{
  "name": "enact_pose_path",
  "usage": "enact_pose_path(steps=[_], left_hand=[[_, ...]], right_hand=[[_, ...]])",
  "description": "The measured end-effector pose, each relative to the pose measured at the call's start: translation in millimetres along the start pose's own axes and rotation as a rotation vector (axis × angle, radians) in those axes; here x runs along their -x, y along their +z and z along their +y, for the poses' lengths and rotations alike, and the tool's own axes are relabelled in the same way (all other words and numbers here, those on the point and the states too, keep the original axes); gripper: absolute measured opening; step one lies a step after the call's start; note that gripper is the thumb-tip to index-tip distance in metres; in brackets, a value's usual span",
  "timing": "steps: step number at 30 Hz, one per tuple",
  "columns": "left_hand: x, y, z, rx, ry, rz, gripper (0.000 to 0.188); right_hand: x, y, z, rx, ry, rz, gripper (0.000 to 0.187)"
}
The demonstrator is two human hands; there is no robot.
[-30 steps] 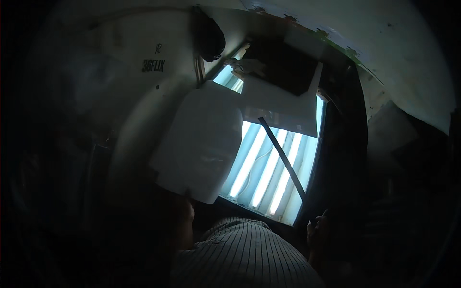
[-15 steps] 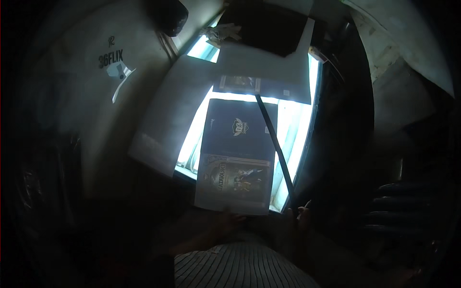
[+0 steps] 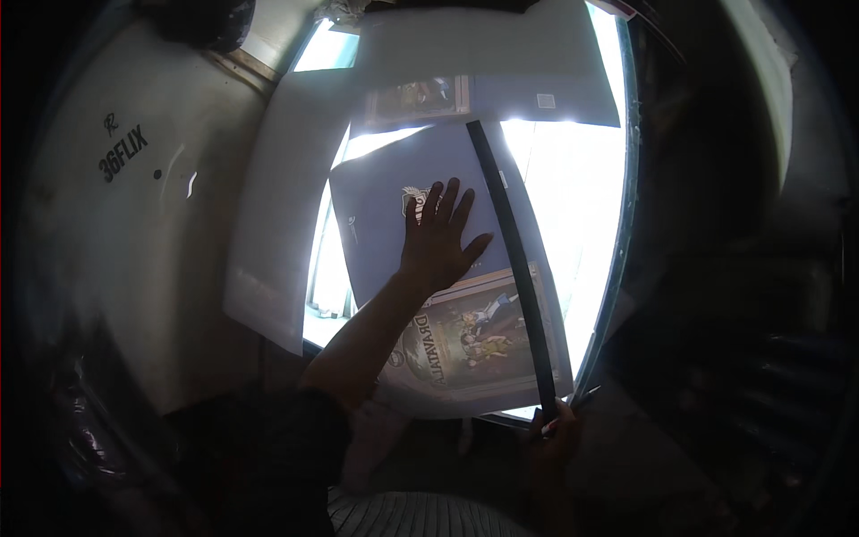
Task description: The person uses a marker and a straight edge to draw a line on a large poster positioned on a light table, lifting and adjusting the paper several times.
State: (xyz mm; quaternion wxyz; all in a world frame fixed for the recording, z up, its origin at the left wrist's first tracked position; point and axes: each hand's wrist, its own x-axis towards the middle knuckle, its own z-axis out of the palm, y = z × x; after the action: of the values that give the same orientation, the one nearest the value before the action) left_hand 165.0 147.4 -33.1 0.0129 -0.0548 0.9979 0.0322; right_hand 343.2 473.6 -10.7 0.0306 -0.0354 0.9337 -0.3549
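A blue printed film sheet (image 3: 371, 201), with a crest and a framed picture of figures seen in reverse, lies tilted on a glowing light table (image 3: 573, 215). My left hand (image 3: 437, 243) rests flat on its middle, fingers spread, partly covering the crest. A long dark straight strip (image 3: 517, 259), like a ruler, runs along the sheet's right side. My right hand (image 3: 560, 434) is closed around the strip's near end. A thin pointed thing also sticks out of that hand, too dark to name.
A second printed sheet (image 3: 510, 94) lies beyond the first, on the far part of the light table. A pale, plain sheet (image 3: 277, 206) hangs over the table's left edge. At the upper left, a dark rounded object (image 3: 210, 22) stands on a pale surface with printed letters.
My left hand has come up from the near edge onto the sheet. The sheet has turned, its near end swinging right, and the strip now lies over its right side. The view has shifted.
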Motion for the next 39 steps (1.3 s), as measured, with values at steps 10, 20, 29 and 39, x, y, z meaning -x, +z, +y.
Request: enact_pose_path(steps=[10, 20, 29, 39], left_hand=[[-39, 11, -22, 0.159, 0.088, 0.150, 0.060], [-207, -12, -116, -0.136, 0.278, 0.177, 0.043], [-280, -35, -129, -0.115, 0.187, 0.018, 0.051], [-320, -61, -138, -0.292, 0.216, -0.212, 0.073]], right_hand=[[-23, 19, 28, 0.133, -0.133, 0.147, 0.038], [-2, 39, 36, 0.318, -0.137, 0.284, 0.033], [-6, 48, 25, 0.334, -0.103, 0.382, 0.025], [4, 63, 45, 0.347, -0.148, 0.494, 0.019]])
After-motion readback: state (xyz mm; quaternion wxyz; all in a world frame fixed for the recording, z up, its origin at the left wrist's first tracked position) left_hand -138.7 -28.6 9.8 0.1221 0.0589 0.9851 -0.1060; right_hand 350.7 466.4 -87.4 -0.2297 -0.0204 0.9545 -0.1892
